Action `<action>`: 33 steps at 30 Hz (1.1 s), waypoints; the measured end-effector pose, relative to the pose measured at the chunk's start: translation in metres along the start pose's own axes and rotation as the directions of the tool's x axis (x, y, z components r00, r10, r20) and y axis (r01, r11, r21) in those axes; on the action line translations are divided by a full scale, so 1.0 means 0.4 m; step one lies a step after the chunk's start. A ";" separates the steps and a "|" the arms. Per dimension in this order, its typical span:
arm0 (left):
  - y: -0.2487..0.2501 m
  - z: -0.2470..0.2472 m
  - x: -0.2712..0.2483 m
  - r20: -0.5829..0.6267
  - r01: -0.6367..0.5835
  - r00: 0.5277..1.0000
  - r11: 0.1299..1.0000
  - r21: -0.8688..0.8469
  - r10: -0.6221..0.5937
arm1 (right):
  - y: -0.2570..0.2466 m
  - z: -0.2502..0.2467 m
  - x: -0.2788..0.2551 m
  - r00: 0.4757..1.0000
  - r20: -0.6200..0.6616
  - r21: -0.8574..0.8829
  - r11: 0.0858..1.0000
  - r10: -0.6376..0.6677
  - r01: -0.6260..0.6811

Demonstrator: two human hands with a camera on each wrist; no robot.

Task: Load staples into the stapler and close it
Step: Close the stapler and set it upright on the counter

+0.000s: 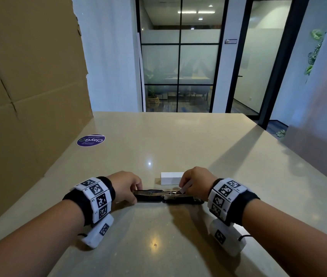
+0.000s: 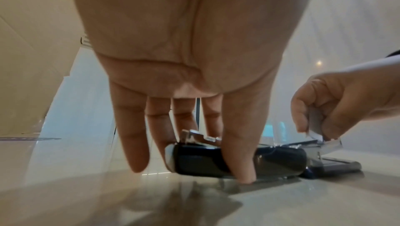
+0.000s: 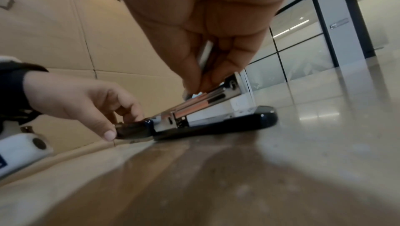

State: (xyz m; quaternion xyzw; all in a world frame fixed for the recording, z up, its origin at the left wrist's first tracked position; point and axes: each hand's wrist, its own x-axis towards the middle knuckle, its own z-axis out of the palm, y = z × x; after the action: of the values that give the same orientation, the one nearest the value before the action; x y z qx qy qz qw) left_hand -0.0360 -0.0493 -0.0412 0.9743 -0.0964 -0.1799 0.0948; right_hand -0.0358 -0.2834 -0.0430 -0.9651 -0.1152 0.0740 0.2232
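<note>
A black stapler (image 1: 154, 196) lies opened out flat on the beige table (image 1: 178, 140), close to me. Its cover (image 2: 270, 161) points left and its metal magazine (image 3: 207, 99) points right, above the black base (image 3: 238, 122). My left hand (image 1: 127, 188) grips the cover, thumb (image 2: 240, 158) on the near side and fingers over the far side. My right hand (image 1: 193, 182) pinches a silver strip of staples (image 3: 204, 55) at a slant, and the strip's lower end (image 2: 315, 132) is just above the magazine.
A small white box (image 1: 171, 178) lies right behind the stapler. A tall cardboard sheet (image 1: 28, 76) stands along the table's left side, with a round purple sticker (image 1: 90, 140) near it. The far and right table edges drop off towards a glass wall.
</note>
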 end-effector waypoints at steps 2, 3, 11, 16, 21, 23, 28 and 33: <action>0.002 0.000 -0.004 -0.006 -0.004 1.000 1.000 -0.008 0.004 | 0.003 0.003 0.002 1.000 -0.004 -0.027 1.000 0.006 -0.006; 0.002 -0.001 -0.004 -0.007 -0.005 1.000 1.000 -0.015 0.005 | 0.005 0.004 0.002 1.000 -0.006 -0.035 0.999 0.001 -0.002; -0.004 -0.008 -0.010 -0.040 0.017 0.999 0.998 -0.063 -0.020 | 0.007 0.001 0.003 0.999 0.008 -0.098 0.994 -0.046 0.047; 0.000 -0.010 -0.010 -0.034 0.022 0.999 0.998 -0.055 -0.024 | 0.002 -0.001 0.008 0.998 0.029 -0.132 0.990 -0.047 0.051; 0.001 -0.015 -0.012 -0.026 0.017 0.999 0.999 -0.050 -0.018 | 0.000 -0.005 0.009 0.998 0.027 -0.137 0.988 -0.061 0.064; 0.001 -0.016 -0.014 -0.026 0.017 1.000 0.999 -0.047 -0.018 | 0.002 -0.005 0.007 0.998 0.036 -0.153 0.986 -0.054 0.059; 0.005 -0.016 -0.016 -0.029 0.022 0.999 0.999 -0.034 -0.023 | 0.008 -0.005 0.007 0.998 0.036 -0.135 0.990 -0.043 0.048; 0.005 -0.015 -0.016 -0.024 0.024 0.999 0.999 -0.046 -0.025 | 0.009 -0.003 0.010 0.998 0.055 -0.152 0.987 -0.036 0.044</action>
State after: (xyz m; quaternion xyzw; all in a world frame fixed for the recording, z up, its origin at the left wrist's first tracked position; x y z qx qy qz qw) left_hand -0.0397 -0.0488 -0.0331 0.9752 -0.0794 -0.1712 0.1160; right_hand -0.0309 -0.2861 -0.0441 -0.9747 -0.1456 0.0856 0.1466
